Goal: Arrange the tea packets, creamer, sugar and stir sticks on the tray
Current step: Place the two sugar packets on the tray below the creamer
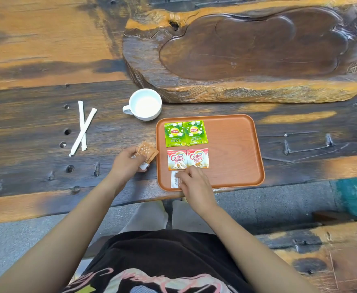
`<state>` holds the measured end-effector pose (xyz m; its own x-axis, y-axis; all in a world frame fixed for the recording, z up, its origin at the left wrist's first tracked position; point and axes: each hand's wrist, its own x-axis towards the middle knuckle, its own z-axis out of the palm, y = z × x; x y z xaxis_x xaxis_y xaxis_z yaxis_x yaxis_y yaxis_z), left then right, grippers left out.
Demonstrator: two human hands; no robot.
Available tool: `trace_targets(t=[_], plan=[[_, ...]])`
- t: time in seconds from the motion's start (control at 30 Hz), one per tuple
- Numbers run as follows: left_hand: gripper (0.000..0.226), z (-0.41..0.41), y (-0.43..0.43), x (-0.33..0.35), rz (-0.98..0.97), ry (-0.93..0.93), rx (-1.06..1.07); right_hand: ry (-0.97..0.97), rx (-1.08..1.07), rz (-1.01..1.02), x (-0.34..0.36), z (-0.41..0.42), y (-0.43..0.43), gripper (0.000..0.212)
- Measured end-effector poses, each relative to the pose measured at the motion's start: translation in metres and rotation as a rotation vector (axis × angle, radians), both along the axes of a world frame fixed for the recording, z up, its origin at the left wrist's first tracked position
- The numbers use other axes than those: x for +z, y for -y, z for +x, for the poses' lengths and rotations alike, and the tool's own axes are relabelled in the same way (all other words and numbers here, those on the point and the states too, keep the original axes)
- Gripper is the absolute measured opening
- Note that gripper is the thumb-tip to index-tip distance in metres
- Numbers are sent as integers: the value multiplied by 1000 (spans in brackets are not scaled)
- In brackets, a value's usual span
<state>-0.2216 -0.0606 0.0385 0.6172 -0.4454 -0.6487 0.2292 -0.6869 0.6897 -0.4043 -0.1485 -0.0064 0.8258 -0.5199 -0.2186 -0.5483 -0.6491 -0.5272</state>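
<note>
An orange tray (234,149) lies near the table's front edge. Two green Lipton tea packets (185,133) sit side by side at its far left. Below them lie two red Coffee mate creamer packets (188,158). My right hand (194,182) presses a white sugar packet (174,179) onto the tray's near left corner. Left of the tray, my left hand (127,161) holds an orange-brown sugar packet (147,152) just above the table. Two white wrapped stir sticks (82,127) lie crossed on the table farther left.
A white cup (144,104) stands just beyond the tray's far left corner. A large carved wooden tea board (258,51) fills the back right. The dark plank table has holes and knots. My lap is below the front edge.
</note>
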Motion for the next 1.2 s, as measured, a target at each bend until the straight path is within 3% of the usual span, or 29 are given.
trace_targets(t=[0.27,0.5,0.57,0.7,0.77,0.9,1.03,1.2], plan=[[18,-9,5,1,-14,-31,-3,87,25,2,-11,-1,1,29],[14,-21,16,3,-43,-27,-177,106,119,69,-14,-4,9,24],[15,-25,20,4,-66,-32,-248,127,15,232,-3,-2,14,21],[20,-37,33,9,-120,-27,-370,254,-447,767,21,5,30,8],[22,-47,42,11,-149,-19,-382,283,-496,899,26,4,39,12],[22,-62,50,6,-159,-10,-232,308,-613,862,28,-12,63,13],[19,-78,26,-12,-3,290,-358,131,-714,758,17,-39,77,22],[27,-93,3,-29,40,444,-506,-23,-650,686,7,-41,65,17]])
